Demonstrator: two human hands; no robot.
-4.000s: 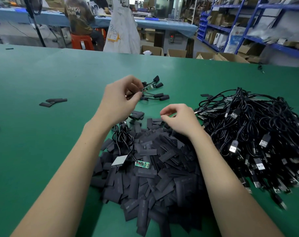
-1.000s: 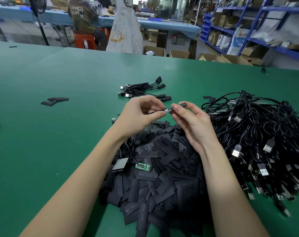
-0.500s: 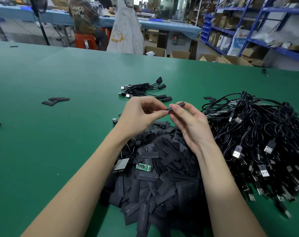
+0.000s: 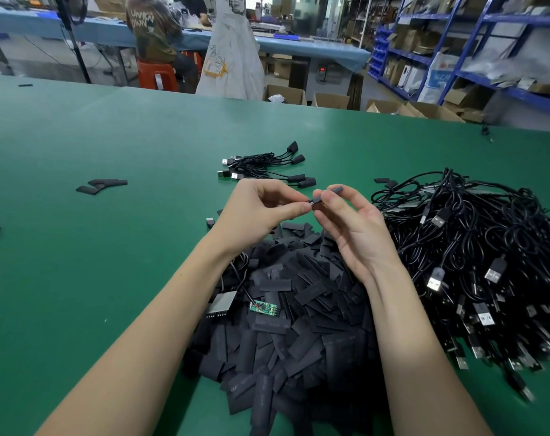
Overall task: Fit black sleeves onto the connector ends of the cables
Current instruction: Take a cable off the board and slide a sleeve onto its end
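Note:
Above a heap of flat black sleeves, my left hand pinches a thin black cable, whose connector end meets a black sleeve. My right hand grips that sleeve between thumb and fingers, the two hands touching at the fingertips. The cable hangs down from my left hand onto the heap, where its USB plug and a small green circuit board lie. A big tangle of black USB cables lies to the right.
A small bundle of cables with sleeved ends lies just beyond my hands. Loose sleeves lie scattered at the left of the green table. People sit at a blue table behind; blue shelving stands at the back right.
My left hand left the sleeved bundle on the table and brought a cable to my right hand, which picked a sleeve. The connector end that showed a second ago is now inside the sleeve.

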